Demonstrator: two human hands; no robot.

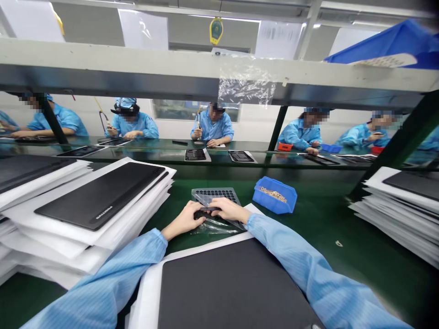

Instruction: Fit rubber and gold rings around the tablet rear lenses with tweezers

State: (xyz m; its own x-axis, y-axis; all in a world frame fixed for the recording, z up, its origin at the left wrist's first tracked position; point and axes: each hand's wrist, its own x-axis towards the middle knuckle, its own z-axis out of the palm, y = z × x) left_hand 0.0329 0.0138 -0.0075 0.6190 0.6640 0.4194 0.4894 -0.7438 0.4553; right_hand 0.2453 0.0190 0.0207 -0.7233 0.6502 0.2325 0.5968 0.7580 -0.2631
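My left hand (pixel 184 221) and my right hand (pixel 229 209) meet over a small black part (pixel 205 212), and both grip it. Its exact kind is hard to tell. Under it lies a crumpled transparent plastic bag (pixel 214 225). Just beyond my right fingers sits a dark grey tray with rows of round holes (pixel 216 195), partly covered by the plastic. A black flat panel on white foam sheet (pixel 233 288) lies close to my body, beneath my forearms.
A tall stack of black panels between white sheets (pixel 99 201) stands at left, and another (pixel 404 201) at right. A blue bin of small tan parts (pixel 274 195) sits on the green bench mat (pixel 329 219). A grey shelf beam (pixel 171 73) crosses overhead; co-workers in blue sit beyond it.
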